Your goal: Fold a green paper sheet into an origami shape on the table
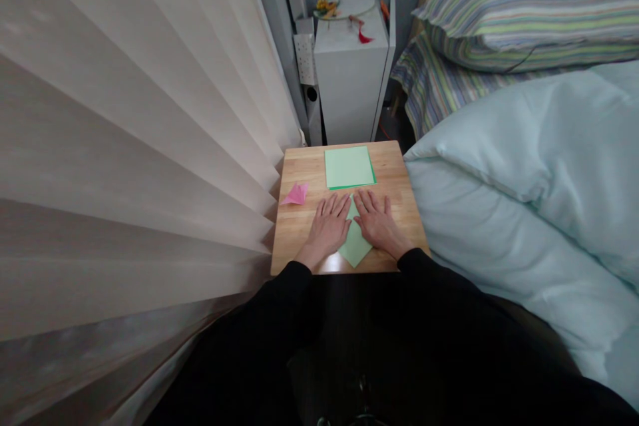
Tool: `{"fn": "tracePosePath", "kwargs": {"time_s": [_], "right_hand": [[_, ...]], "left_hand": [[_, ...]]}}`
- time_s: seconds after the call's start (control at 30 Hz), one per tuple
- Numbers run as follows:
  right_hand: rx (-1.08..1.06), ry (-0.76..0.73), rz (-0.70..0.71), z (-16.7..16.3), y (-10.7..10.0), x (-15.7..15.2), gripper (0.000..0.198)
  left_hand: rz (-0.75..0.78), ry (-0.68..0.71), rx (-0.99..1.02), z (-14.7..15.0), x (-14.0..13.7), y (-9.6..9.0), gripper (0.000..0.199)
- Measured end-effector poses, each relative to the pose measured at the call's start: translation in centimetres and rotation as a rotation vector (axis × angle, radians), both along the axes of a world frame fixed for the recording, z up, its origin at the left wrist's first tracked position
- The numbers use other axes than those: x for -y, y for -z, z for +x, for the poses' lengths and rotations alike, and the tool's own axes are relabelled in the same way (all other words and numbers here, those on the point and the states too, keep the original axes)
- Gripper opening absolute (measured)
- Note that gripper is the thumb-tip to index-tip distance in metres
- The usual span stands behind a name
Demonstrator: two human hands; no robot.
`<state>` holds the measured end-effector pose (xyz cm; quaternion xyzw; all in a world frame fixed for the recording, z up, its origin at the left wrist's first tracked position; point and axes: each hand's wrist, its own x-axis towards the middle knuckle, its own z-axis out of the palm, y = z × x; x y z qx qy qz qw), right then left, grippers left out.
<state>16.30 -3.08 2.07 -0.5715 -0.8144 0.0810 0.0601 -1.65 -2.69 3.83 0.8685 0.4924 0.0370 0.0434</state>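
A light green sheet of folding paper (356, 245) lies on the small wooden table (303, 166), one corner pointing toward me. My left hand (329, 223) rests flat on its left side, fingers stretched forward. On the right side, my right hand (377, 218) lies flat too, with its fingers slightly spread. Both hands cover much of the sheet, so its folds are partly hidden. Beyond the fingertips sits a stack of square green paper (349, 167). To the left is a small folded pink paper piece (296, 194).
Behind the table stands a white cabinet (349, 80) with small ornaments and a red tassel (365, 38) on top. A pleated curtain (150, 113) borders the left side. At the right is a bed with a pale blue quilt (524, 180) and striped pillows (539, 6).
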Motion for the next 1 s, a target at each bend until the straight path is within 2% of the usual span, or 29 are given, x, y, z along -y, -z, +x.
{"fn": "tracePosePath", "kwargs": {"time_s": [0.27, 0.43, 0.6, 0.73, 1.0], "right_hand": [[-0.006, -0.016, -0.02, 0.2, -0.7, -0.1, 0.059], [-0.027, -0.01, 0.015, 0.5, -1.4, -0.8, 0.052], [-0.045, 0.01, 0.048, 0.5, -0.7, -1.1, 0.052], [-0.066, 0.032, 0.068, 0.2, 0.1, -0.7, 0.054], [-0.051, 0.031, 0.09, -0.1, 0.2, -0.4, 0.053]], "left_hand": [[-0.017, -0.021, 0.008, 0.2, -0.1, -0.1, 0.061], [-0.024, -0.001, 0.055, -0.2, -0.4, 0.0, 0.061], [-0.029, 0.009, 0.075, -0.1, -0.2, 0.1, 0.06], [-0.018, -0.039, 0.077, 0.5, 0.2, -0.1, 0.059], [0.006, -0.024, 0.061, 0.5, 0.3, 0.4, 0.059]]}}
